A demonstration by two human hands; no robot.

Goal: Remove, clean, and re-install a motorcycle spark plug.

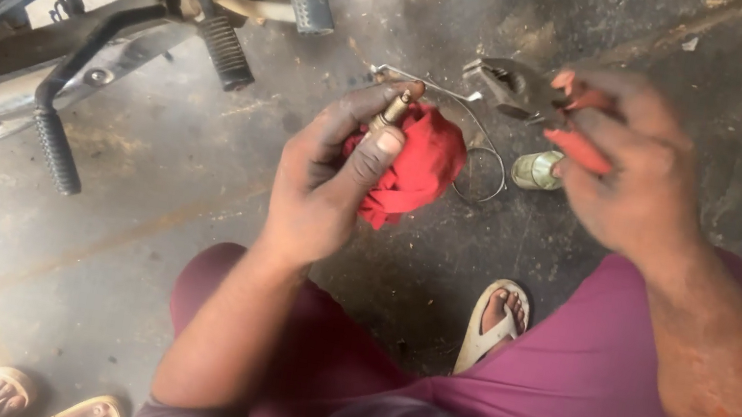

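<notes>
My left hand (326,182) grips a red rag (417,171) wrapped around a small brass-coloured metal part (393,111) whose tip sticks out above my thumb. My right hand (640,172) holds pliers with red handles (533,93), their grey jaws pointing left toward the metal part, a short way from it. A thin wire cable (484,152) loops on the ground behind the rag. I am crouched, with maroon trousers and a sandalled foot (497,323) below the hands.
A motorcycle's underside fills the upper left, with a footpeg (225,52), a kickstand lever (54,143) and a pedal (311,9). A small pale object (536,170) lies on the stained concrete floor. Another person's sandalled feet (38,402) show at the bottom left.
</notes>
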